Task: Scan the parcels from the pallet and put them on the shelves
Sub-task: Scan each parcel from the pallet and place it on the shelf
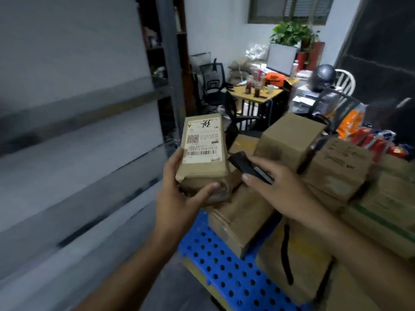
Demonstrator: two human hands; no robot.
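Note:
My left hand (179, 189) grips a small brown cardboard parcel (203, 153) from below, its white shipping label with barcode facing up. My right hand (276, 185) holds a black handheld scanner (249, 167) just right of the parcel, its front end close to the label's edge. Both hands hover above a blue perforated pallet (224, 272) stacked with several brown cardboard parcels (289, 140). Grey metal shelves (74, 135) run along the left side, blurred.
Behind the pallet stand a cluttered desk (258, 95) with bottles, a black office chair (212, 84), a monitor and a potted plant (292, 33). Orange and red packets (359, 129) lie at the right. A dark shelf upright (170, 63) rises behind the parcel.

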